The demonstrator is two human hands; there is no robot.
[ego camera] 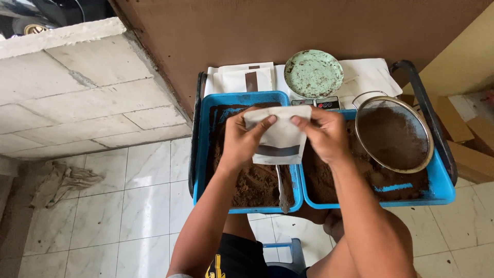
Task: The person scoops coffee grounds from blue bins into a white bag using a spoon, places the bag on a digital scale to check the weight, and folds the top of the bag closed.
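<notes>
Pouch: a small white paper stand-up pouch with a dark window strip, held upright in the air between both hands, above the seam where two trays meet.
Left hand: the left hand is closed on the pouch's left edge, thumb across the front near the top corner, fingers behind.
Right hand: the right hand pinches the right top corner the same way (both grips look firm, fingers curled tight).
Below the grip: a metal spoon lies handle-down in the brown powder, its bowl hidden behind the pouch.
Under the left hand: a blue plastic tray of brown powder.
Under the right hand: a second blue plastic tray, also holding powder.
Right of the grip: a round metal mesh sieve with powder in it, resting on that second tray.
Beyond the grip: a pale green round dish on a small scale, and a stack of flat white pouches just beside it.
</notes>
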